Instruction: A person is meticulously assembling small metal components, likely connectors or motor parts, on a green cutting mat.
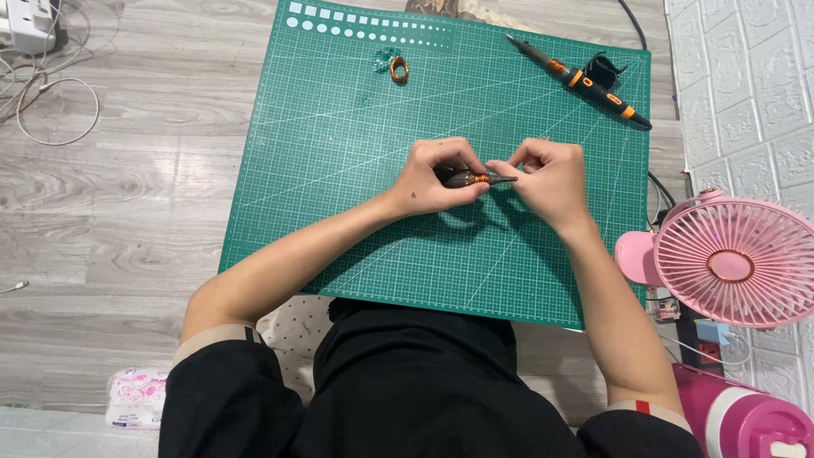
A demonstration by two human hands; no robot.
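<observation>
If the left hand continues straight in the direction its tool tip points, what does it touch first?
The left hand holds a small screwdriver whose tip points sideways at the right hand. It would probably meet that hand's fingers first; they are already at the tip.

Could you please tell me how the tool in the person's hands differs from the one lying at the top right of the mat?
The held tool is gripped by the left hand, with the right hand pinching its tip; the lying tool rests untouched on the green cutting mat. The held tool lies level and mostly hidden; the lying tool runs diagonally, fully visible. Both are dark with orange accents.
</observation>
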